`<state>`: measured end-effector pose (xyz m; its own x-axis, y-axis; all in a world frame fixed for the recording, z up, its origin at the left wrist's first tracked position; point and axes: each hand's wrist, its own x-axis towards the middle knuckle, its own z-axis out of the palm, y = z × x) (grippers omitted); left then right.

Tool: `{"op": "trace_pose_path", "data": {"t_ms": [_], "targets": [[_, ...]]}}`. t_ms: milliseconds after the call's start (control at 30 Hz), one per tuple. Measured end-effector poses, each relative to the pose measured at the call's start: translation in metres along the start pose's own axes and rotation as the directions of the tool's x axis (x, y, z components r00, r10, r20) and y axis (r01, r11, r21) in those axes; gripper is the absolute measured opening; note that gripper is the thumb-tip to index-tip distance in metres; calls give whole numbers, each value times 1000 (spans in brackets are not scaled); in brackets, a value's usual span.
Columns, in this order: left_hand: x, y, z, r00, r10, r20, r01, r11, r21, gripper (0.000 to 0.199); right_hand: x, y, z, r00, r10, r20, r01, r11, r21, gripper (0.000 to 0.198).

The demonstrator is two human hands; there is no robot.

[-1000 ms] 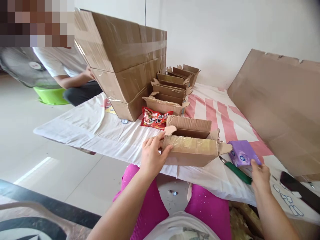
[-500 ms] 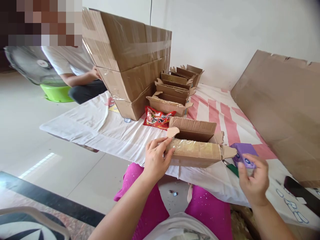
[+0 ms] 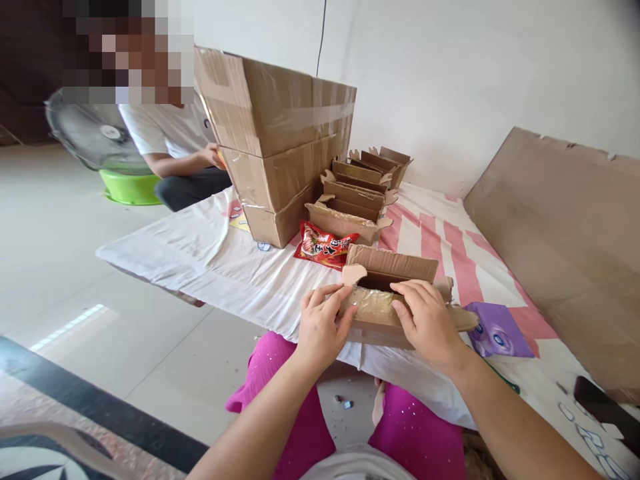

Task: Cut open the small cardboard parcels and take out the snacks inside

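A small open-topped cardboard box (image 3: pixel 375 322) stands at the table's near edge, its flaps raised and its inside dark. My left hand (image 3: pixel 324 323) grips its left front corner, fingers over the upper edge and thumb on the taped front. Farther right along the same front edge, my right hand (image 3: pixel 425 320) holds on with its fingertips over the rim and its thumb outside. A purple packet (image 3: pixel 501 331) lies just right of the box. Behind the box's left end rests a red food packet (image 3: pixel 327 245) with white and black lettering.
Large taped cartons (image 3: pixel 295 153) form a wall at the left. Behind the red packet runs a row of open boxes (image 3: pixel 350 212). A cardboard sheet (image 3: pixel 560 253) leans at the right, near a dark phone-like object (image 3: pixel 607 403). Another person (image 3: pixel 173 143) sits beyond the cartons.
My right hand has left the purple packet and moved left onto the box's front edge. The packet now lies flat on the cloth. My left hand stays at the box's corner.
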<state>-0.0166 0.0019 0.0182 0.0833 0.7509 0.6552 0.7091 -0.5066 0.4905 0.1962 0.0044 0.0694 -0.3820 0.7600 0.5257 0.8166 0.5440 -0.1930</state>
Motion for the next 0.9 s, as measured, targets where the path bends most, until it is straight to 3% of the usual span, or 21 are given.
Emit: {"op": "trace_pose_path", "data": {"t_ms": [133, 400, 900], "targets": [[-1, -1, 1, 1000, 15, -12, -15, 1000, -21, 30, 10, -1, 5, 999, 19, 42, -20, 1000, 8, 17], [-2, -3, 2, 999, 32, -26, -34, 999, -42, 29, 11, -4, 6, 1000, 26, -3, -26, 997, 78, 7], [-3, -2, 2, 999, 26, -25, -27, 999, -40, 31, 21, -5, 6, 1000, 11, 22, -13, 994, 112, 15]]}}
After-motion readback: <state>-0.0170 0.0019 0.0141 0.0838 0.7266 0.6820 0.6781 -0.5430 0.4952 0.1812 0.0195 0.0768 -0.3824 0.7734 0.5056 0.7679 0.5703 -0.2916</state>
